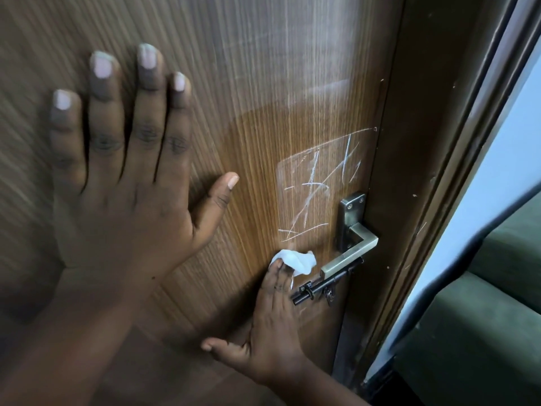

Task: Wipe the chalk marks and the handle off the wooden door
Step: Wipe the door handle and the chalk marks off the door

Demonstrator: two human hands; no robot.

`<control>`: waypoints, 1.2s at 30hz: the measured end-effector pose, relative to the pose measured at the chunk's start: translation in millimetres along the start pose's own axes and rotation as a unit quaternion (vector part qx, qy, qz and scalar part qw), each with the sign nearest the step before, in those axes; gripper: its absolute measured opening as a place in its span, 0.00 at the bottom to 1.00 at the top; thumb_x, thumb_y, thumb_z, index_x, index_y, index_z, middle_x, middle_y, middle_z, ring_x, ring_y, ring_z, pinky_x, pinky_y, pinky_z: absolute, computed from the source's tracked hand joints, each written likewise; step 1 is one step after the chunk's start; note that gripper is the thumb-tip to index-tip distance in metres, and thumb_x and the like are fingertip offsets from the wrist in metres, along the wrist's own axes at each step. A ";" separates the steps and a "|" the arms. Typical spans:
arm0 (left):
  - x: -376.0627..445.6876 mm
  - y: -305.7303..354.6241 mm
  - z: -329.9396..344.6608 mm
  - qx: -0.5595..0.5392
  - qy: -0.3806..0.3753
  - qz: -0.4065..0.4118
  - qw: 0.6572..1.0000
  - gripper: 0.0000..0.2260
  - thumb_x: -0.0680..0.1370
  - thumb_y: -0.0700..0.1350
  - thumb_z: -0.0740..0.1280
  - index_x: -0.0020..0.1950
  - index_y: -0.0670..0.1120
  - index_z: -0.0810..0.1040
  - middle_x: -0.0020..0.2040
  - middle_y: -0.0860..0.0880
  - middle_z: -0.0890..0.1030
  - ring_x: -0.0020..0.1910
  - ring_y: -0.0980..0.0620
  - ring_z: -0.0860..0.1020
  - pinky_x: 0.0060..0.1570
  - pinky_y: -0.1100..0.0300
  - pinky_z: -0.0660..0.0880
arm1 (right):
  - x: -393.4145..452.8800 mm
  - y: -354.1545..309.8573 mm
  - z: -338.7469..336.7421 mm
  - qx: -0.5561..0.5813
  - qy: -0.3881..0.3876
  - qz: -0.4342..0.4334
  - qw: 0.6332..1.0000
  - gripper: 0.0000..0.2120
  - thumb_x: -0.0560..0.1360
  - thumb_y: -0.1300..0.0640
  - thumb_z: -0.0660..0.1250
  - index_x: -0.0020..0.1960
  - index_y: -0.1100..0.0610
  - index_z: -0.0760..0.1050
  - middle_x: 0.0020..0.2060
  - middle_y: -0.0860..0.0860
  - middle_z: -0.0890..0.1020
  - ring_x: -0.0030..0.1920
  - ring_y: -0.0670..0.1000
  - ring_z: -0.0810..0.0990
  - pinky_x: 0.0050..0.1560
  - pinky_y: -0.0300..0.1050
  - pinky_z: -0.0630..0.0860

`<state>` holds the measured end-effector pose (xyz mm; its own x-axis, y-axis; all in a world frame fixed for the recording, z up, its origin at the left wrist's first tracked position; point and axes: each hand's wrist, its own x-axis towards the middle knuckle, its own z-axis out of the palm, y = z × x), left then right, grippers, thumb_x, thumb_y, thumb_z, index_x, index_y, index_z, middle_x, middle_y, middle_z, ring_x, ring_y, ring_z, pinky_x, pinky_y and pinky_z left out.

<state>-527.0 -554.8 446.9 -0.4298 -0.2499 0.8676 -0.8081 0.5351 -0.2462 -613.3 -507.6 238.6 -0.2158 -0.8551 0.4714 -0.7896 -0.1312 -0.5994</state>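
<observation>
The wooden door (263,83) fills most of the view. White chalk marks (319,186) are scribbled on it just left of the metal lever handle (354,247). My left hand (123,171) lies flat on the door with its fingers spread, well left of the marks. My right hand (275,323) presses a crumpled white wipe (298,260) against the door with straight fingers, just below the chalk marks and left of the handle's tip.
A dark sliding bolt (322,288) is fixed to the door under the handle, right beside my right fingers. The door's edge and brown frame (433,171) run down the right. Beyond them are a pale wall and dark green upholstery (497,288).
</observation>
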 end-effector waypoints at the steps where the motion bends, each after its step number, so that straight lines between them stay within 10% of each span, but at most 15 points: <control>1: -2.8 -2.6 -0.5 0.052 -0.015 -0.002 0.999 0.31 0.81 0.56 0.59 0.75 0.36 0.58 0.74 0.38 0.62 0.72 0.40 0.58 0.74 0.50 0.56 | -0.1 0.4 -0.7 -0.005 -0.004 -0.002 1.000 0.61 0.63 0.20 0.52 0.74 0.64 0.32 0.74 0.64 0.45 0.75 0.57 0.38 0.73 0.51 0.43; 7: -3.8 -6.3 -3.2 0.110 -0.039 0.001 0.993 0.32 0.81 0.60 0.56 0.77 0.41 0.55 0.77 0.42 0.59 0.75 0.38 0.55 0.67 0.35 0.63 | 6.9 14.1 -4.3 -0.073 -0.026 -0.041 0.996 0.62 0.63 0.20 0.51 0.74 0.66 0.35 0.74 0.62 0.44 0.75 0.58 0.38 0.73 0.55 0.44; 16: -2.3 -7.2 -3.7 0.174 -0.019 0.019 0.984 0.33 0.80 0.62 0.54 0.77 0.42 0.58 0.77 0.44 0.60 0.75 0.43 0.55 0.74 0.49 0.45 | 31.7 9.6 -21.7 -0.094 -0.001 -0.070 0.993 0.62 0.63 0.19 0.49 0.73 0.67 0.35 0.71 0.67 0.51 0.73 0.62 0.46 0.72 0.57 0.45; 36: -2.2 4.1 13.2 0.213 -0.001 0.010 0.977 0.35 0.80 0.63 0.54 0.78 0.41 0.54 0.77 0.43 0.53 0.76 0.42 0.52 0.74 0.46 0.47 | 72.1 -17.1 -64.0 -0.121 0.047 -0.100 0.986 0.63 0.61 0.19 0.49 0.73 0.67 0.35 0.72 0.69 0.50 0.73 0.67 0.47 0.72 0.59 0.46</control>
<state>-534.7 -562.7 438.3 -0.4485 -0.2444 0.8597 -0.8932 0.1568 -0.4214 -652.0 -534.9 324.3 -0.0856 -0.7725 0.6292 -0.9336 -0.1583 -0.3213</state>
